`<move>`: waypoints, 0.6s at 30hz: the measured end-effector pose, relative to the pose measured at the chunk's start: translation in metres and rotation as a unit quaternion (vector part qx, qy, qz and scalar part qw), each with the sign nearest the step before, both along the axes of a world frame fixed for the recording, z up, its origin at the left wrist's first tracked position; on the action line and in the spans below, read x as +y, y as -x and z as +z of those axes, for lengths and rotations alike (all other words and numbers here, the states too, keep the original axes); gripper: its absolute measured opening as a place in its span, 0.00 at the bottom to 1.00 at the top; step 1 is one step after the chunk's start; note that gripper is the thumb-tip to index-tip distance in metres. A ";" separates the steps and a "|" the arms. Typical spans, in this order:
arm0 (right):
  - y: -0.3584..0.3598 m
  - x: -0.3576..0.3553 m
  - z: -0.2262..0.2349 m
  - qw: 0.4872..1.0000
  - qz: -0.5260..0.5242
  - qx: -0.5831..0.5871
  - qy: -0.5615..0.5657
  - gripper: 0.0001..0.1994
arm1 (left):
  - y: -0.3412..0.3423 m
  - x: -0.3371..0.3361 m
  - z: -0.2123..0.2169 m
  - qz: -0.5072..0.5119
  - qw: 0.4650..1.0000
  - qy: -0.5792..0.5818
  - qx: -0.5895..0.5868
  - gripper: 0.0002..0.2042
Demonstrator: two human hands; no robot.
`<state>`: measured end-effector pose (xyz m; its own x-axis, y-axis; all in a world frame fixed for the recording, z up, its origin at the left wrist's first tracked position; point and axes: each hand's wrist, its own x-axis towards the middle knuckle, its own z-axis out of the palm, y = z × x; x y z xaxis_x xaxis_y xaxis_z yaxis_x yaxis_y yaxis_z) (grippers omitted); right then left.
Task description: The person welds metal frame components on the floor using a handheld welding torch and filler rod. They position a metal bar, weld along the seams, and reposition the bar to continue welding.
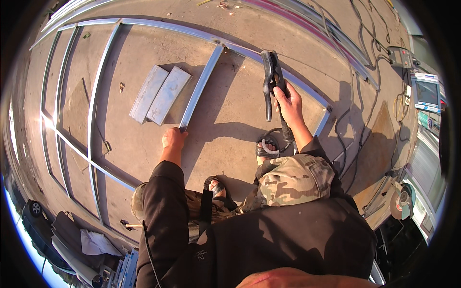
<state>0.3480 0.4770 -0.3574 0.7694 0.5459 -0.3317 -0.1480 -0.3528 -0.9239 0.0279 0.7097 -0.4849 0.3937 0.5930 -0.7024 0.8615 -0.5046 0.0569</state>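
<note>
My left hand (174, 139) is closed round the near end of a square metal tube (204, 84). The tube's far end meets the long rail of a metal frame (168, 29) lying on the ground. In my right hand (290, 106) is a black welding electrode holder (270, 77), raised in front of the rail; whether a rod sits in its jaws is hard to make out. Its cable drops past my sandalled foot (266, 146). Left of the tube, two flat metal plates (163, 93) lie side by side on the concrete.
Dark cables (343, 129) snake over the ground at right toward a box-shaped machine (400, 57). An angle grinder (402, 201) rests at lower right. More metal profiles (307, 21) lie along the far side. A hammer (132, 224) and a car (45, 230) show at lower left.
</note>
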 end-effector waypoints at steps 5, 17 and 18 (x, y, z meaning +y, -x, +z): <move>0.000 -0.002 -0.003 1.000 0.012 -0.006 0.011 0.18 | 0.001 0.000 0.000 0.013 1.000 0.013 -0.009 0.23; 0.000 -0.002 -0.003 0.999 0.018 -0.002 0.031 0.18 | -0.004 0.000 0.011 0.028 0.999 0.017 -0.014 0.22; 0.000 -0.002 -0.002 0.999 0.018 0.000 0.034 0.18 | -0.005 -0.001 0.011 0.035 0.999 0.016 -0.011 0.21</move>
<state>0.3476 0.4752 -0.3595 0.7495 0.5494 -0.3694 -0.1346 -0.4197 -0.8976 0.0324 0.7092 -0.4735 0.3681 0.5971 -0.7128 0.8927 -0.4414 0.0913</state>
